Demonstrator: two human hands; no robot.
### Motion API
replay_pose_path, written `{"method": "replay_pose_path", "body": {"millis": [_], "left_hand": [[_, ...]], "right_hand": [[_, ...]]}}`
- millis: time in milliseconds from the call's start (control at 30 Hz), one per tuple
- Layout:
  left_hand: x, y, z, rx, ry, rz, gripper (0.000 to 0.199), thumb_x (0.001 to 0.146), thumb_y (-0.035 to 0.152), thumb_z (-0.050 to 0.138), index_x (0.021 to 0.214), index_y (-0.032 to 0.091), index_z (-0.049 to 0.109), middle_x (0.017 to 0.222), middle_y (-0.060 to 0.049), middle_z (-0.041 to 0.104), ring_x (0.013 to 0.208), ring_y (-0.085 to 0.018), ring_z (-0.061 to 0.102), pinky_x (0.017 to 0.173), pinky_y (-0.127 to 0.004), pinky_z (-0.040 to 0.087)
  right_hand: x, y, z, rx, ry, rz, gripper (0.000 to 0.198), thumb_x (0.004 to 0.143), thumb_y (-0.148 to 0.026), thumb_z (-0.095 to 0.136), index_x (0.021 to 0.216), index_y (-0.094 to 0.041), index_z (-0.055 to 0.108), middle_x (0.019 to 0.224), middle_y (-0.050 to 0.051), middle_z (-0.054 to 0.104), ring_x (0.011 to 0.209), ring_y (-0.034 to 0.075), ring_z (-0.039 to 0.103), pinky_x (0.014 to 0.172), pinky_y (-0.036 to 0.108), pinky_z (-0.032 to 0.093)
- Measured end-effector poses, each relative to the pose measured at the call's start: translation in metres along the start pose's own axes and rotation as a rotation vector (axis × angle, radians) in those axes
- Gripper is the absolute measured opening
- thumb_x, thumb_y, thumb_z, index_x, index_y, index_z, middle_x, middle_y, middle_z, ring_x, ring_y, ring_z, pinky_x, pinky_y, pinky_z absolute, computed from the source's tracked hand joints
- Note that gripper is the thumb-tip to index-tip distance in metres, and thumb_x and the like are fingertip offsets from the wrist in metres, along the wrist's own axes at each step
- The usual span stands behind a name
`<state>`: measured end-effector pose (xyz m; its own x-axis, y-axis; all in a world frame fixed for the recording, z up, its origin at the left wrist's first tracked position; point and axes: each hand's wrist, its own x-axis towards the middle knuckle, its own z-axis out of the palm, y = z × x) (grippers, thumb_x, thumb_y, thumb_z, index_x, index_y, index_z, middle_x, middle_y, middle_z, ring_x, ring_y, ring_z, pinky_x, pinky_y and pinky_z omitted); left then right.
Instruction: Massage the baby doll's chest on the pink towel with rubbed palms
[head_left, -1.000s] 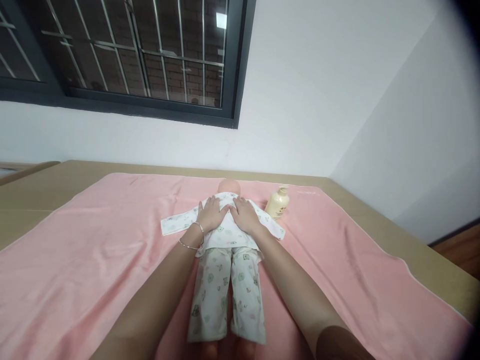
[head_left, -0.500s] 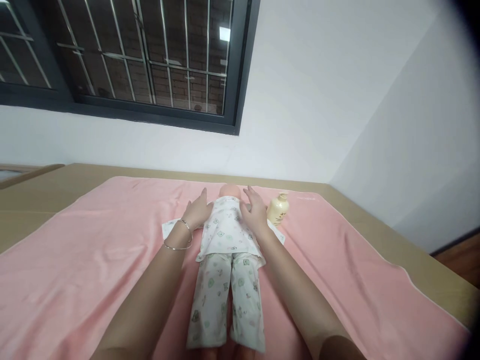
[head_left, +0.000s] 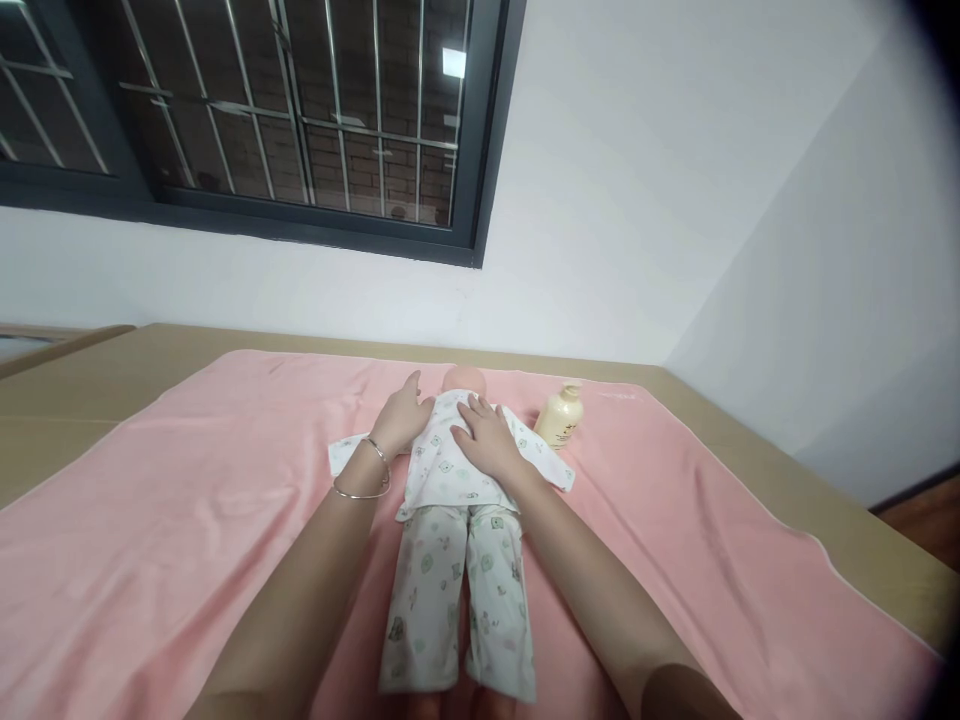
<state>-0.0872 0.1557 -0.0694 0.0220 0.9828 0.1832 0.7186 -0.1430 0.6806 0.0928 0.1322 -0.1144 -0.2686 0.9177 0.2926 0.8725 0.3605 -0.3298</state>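
A baby doll [head_left: 465, 380] lies stretched out, its head toward the wall and its feet toward me. It wears a white printed top [head_left: 442, 475] and matching trousers [head_left: 426, 590]. My right hand [head_left: 486, 438] rests flat on the chest of the top, fingers spread. At the doll's shoulder on the left side, my left hand [head_left: 403, 415] lies over the sleeve, fingers stretched out; a thin silver bracelet [head_left: 386, 478] circles that wrist. Part of the left sleeve is hidden under this hand, while the right sleeve [head_left: 544, 460] shows in full.
A pale yellow pump bottle [head_left: 559, 416] stands right of the doll on a pink blanket [head_left: 247, 480]. The blanket covers a wooden surface [head_left: 847, 510] that meets a white wall [head_left: 600, 200]. A barred window [head_left: 322, 110] is above.
My right hand has moved left from the doll's shoulder and sleeve onto its chest, uncovering the right sleeve. My left hand has stayed at the left shoulder.
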Motion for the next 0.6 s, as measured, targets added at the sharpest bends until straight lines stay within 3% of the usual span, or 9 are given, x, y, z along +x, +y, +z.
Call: {"method": "replay_pose_path", "body": {"millis": [100, 233, 367, 500, 600], "left_hand": [[0.0016, -0.0010, 0.0038, -0.024, 0.035, 0.017, 0.065, 0.090, 0.032, 0.048, 0.151, 0.014, 0.035, 0.136, -0.015, 0.060, 0.122, -0.026, 0.060, 0.102, -0.034, 0.045], [0.0014, 0.0003, 0.0070, -0.074, 0.060, 0.052, 0.056, 0.088, 0.029, 0.049, 0.142, 0.013, 0.049, 0.128, -0.012, 0.066, 0.117, -0.024, 0.062, 0.101, -0.033, 0.046], [-0.0011, 0.0026, 0.0077, -0.173, 0.103, 0.147, 0.043, 0.089, 0.028, 0.046, 0.127, 0.016, 0.063, 0.111, -0.007, 0.073, 0.109, -0.021, 0.065, 0.098, -0.031, 0.048], [-0.0024, 0.0042, 0.0064, -0.269, 0.179, 0.222, 0.037, 0.092, 0.031, 0.044, 0.114, 0.017, 0.069, 0.090, -0.004, 0.075, 0.096, -0.020, 0.069, 0.089, -0.030, 0.051], [-0.0009, 0.0058, 0.0024, -0.296, 0.247, 0.220, 0.037, 0.092, 0.034, 0.045, 0.113, 0.017, 0.069, 0.080, -0.003, 0.074, 0.086, -0.020, 0.070, 0.083, -0.031, 0.052]], "right_hand": [[-0.0005, 0.0018, 0.0000, -0.020, 0.045, 0.006, 0.058, 0.098, -0.043, 0.038, 0.150, -0.017, 0.037, 0.162, 0.013, 0.020, 0.151, 0.029, 0.012, 0.119, 0.053, 0.008], [-0.0020, 0.0024, -0.0020, 0.008, -0.024, 0.012, 0.060, 0.099, -0.046, 0.036, 0.151, -0.016, 0.035, 0.161, 0.013, 0.023, 0.150, 0.030, 0.013, 0.119, 0.054, 0.009], [-0.0022, 0.0025, 0.0002, 0.018, 0.112, 0.014, 0.068, 0.096, -0.043, 0.042, 0.153, -0.010, 0.027, 0.163, 0.016, 0.016, 0.151, 0.030, 0.005, 0.120, 0.051, 0.008], [-0.0016, 0.0034, 0.0065, 0.080, 0.081, 0.033, 0.067, 0.094, -0.041, 0.044, 0.151, -0.007, 0.032, 0.162, 0.019, 0.017, 0.151, 0.033, 0.007, 0.119, 0.053, 0.014], [-0.0067, -0.0058, 0.0028, 0.092, 0.232, -0.003, 0.077, 0.089, -0.036, 0.050, 0.154, -0.005, 0.021, 0.163, 0.020, 0.007, 0.151, 0.032, 0.000, 0.120, 0.053, 0.016]]}}
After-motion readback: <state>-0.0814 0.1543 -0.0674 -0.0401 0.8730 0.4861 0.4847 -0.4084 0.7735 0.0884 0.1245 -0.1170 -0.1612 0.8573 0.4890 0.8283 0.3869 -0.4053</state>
